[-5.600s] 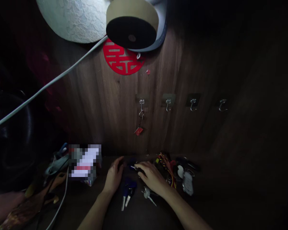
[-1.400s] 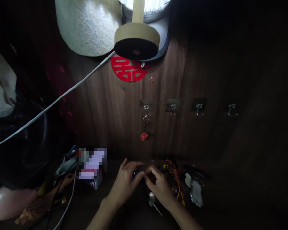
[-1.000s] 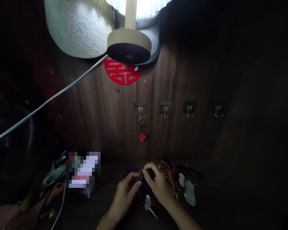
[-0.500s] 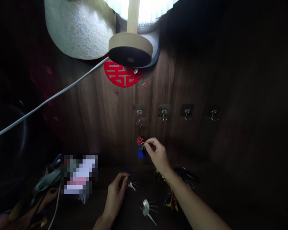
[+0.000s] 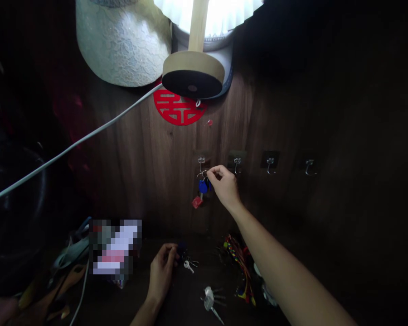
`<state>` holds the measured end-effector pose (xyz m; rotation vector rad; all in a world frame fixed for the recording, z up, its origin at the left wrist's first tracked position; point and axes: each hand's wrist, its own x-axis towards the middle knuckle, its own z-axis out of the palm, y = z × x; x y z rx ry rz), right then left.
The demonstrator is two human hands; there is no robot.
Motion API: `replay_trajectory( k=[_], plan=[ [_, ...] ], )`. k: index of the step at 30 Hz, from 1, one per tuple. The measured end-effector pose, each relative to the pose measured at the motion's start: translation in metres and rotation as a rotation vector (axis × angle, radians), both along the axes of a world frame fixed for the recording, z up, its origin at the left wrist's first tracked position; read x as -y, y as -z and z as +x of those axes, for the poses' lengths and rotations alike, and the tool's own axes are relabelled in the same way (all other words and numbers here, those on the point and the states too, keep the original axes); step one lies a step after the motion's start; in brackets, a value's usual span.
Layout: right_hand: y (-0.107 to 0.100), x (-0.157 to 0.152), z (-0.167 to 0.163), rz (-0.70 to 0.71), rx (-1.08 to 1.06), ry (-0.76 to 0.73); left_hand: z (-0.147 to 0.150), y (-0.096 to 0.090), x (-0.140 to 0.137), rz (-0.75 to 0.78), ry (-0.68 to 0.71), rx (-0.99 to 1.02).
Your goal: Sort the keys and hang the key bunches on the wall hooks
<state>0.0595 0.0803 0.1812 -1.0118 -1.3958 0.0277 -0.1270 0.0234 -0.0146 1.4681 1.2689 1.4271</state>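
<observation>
My right hand is raised to the wall, thumb and forefinger closed on the ring of a key ring with a blue fob. That ring is right by the leftmost metal hook; whether it rests on the hook, I cannot tell. A red tag hangs just below the blue fob. Low on the left, my left hand has curled, closed fingers beside a dark blue fob and small keys. What its fingertips hold, if anything, is hidden.
Three more hooks, including the second hook, run rightward along the wooden wall. A lamp hangs above, its white cable slanting left. Below lie larger keys, colourful cords and a blurred-out box.
My right hand has lifted the key ring with the blue fob up to the leftmost hook, above the red tag. My left hand has shifted slightly left. The view has moved a little.
</observation>
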Motion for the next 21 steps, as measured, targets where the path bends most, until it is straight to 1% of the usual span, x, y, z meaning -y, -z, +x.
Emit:
replay_trajectory(
  k=[4,11,21],
  plan=[
    [0.0,-0.007,-0.003,-0.02,0.018,0.024,0.0,-0.002,0.0,0.002,-0.017,0.013],
    [0.008,-0.016,-0.003,-0.051,0.026,0.059,0.0,0.002,-0.003,0.009,-0.02,0.007],
    [0.031,-0.014,0.004,-0.078,-0.058,-0.075,-0.001,0.002,-0.006,0.009,-0.027,0.077]
  ],
)
